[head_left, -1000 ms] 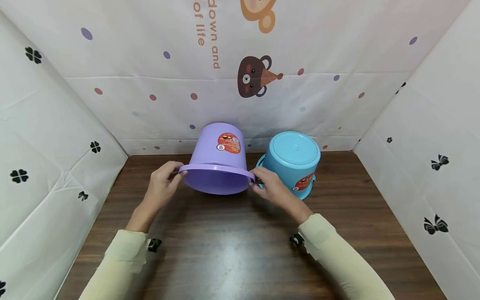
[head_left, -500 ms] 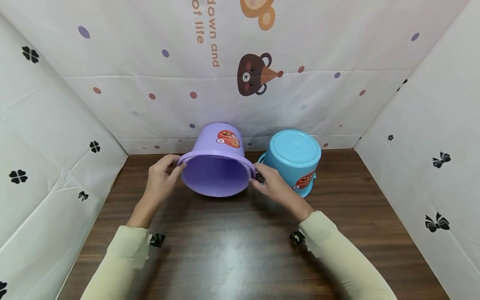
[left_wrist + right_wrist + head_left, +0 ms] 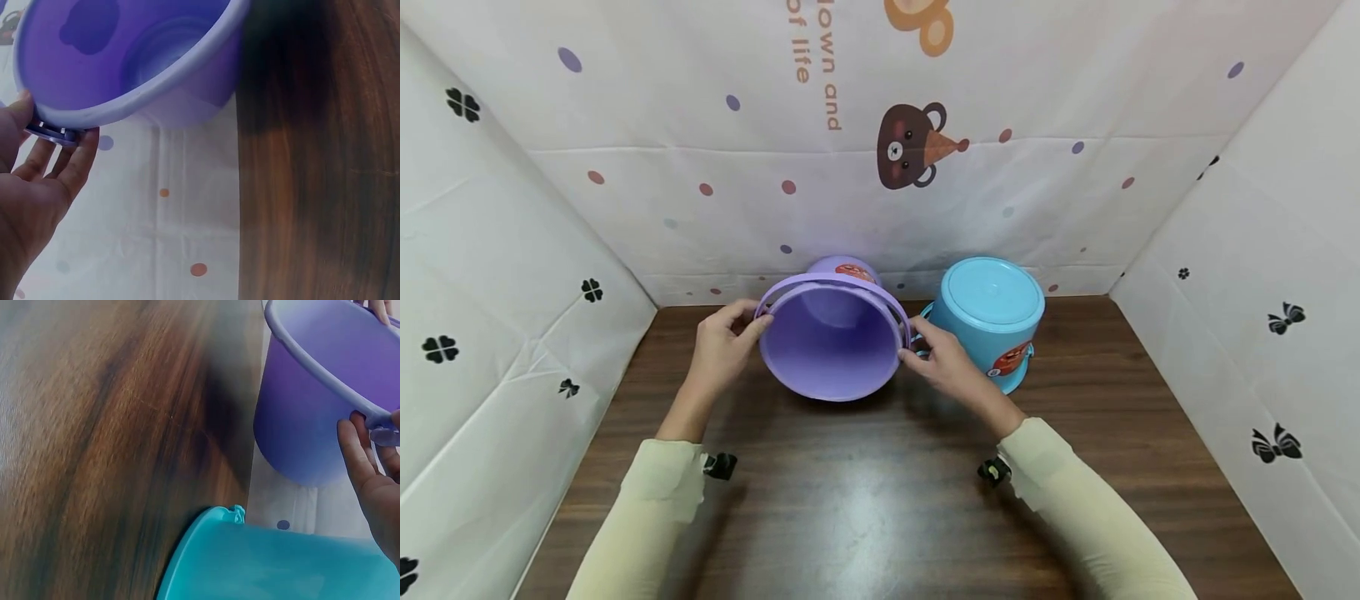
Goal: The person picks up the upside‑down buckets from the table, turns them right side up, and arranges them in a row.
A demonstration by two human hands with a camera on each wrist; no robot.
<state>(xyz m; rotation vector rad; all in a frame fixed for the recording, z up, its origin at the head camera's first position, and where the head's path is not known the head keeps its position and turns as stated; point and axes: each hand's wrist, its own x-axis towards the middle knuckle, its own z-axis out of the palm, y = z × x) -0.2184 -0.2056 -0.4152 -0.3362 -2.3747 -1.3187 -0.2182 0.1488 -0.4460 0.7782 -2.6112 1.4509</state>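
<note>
A purple bucket (image 3: 831, 354) is tilted in the head view, its open mouth facing me and its base toward the back wall. Its purple handle (image 3: 835, 278) arches along the top of the rim. On the left side of the rim, my left hand (image 3: 721, 346) pinches the edge between thumb and fingers; the left wrist view shows the fingers behind the handle joint (image 3: 59, 134). My right hand (image 3: 946, 362) grips the rim's opposite side, fingers outside, at the other handle joint (image 3: 382, 434). Just right of that hand, a blue bucket (image 3: 992, 304) stands upside down.
The brown wooden table (image 3: 850, 500) carries both buckets near its back edge. Behind them rises a white printed cloth wall (image 3: 700, 233). Similar cloth walls stand along the left (image 3: 497, 417) and the right (image 3: 1217, 358).
Both hands have turned the purple bucket: its mouth has swung up from facing downward to facing me, and its base has sunk back behind the rim. The blue bucket has stayed in place.
</note>
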